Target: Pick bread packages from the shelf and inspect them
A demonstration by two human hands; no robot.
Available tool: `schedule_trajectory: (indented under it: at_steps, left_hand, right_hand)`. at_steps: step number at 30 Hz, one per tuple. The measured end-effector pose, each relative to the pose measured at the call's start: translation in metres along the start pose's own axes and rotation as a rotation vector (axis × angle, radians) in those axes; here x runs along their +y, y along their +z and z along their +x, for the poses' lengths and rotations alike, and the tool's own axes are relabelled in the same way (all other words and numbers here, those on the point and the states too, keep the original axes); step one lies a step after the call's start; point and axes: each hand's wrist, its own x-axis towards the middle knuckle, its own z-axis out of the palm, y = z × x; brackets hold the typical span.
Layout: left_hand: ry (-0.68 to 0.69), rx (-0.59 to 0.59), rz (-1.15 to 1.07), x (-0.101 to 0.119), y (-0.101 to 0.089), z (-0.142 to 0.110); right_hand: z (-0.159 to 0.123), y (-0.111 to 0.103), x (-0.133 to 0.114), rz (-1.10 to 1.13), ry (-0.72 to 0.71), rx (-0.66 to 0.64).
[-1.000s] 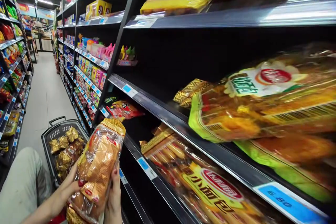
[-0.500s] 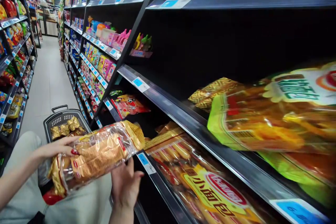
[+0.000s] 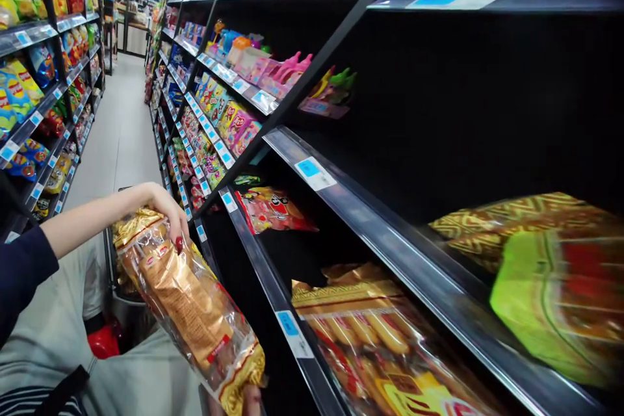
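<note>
Bread package (image 3: 185,292) gripped by left hand (image 3: 168,205) at its upper end. Long, pillow-shaped, tilted; clear, glossy, creased film over brown bread. Broad matte-gold panel down the middle with fine print, gathered crinkly gold ends, small red patches. Right hand (image 3: 251,398) at package's lower end, mostly out of frame; can't tell how far its fingers close.

Black shelf rack (image 3: 390,234) to right of package: straight, smooth edges with shiny clear strips. Dark basket (image 3: 110,273) behind package, hard rim, mostly hidden. Green-edged pack (image 3: 529,299) far right of package, blurred, soft film, zigzag gold flap. Flat clear pack of finger-shaped rolls (image 3: 375,338) right of package, patterned gold top band. Red glossy packet (image 3: 275,209) above and right of package, crumpled. Blue-and-white price tag (image 3: 294,334) just right of package, flat rectangle.
</note>
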Motion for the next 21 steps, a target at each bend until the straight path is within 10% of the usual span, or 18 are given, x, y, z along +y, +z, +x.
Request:
schedule_trajectory:
  at_steps: [7, 12, 16, 21]
  left_hand:
    - [0.163, 0.274, 0.043, 0.017, -0.014, 0.016]
    - [0.407, 0.845, 0.003, -0.006, -0.018, -0.023]
    - [0.628, 1.492, -0.461, -0.069, 0.038, -0.018]
    - [0.79, 1.226, -0.889, -0.126, 0.133, 0.06]
  right_hand:
    - [0.005, 0.037, 0.008, 0.152, 0.081, 0.113]
    - [0.005, 0.051, 0.021, 0.348, 0.007, 0.242]
    - [0.008, 0.079, 0.03, 0.375, -0.08, 0.255]
    - [0.007, 0.119, 0.064, 0.271, -0.113, 0.313]
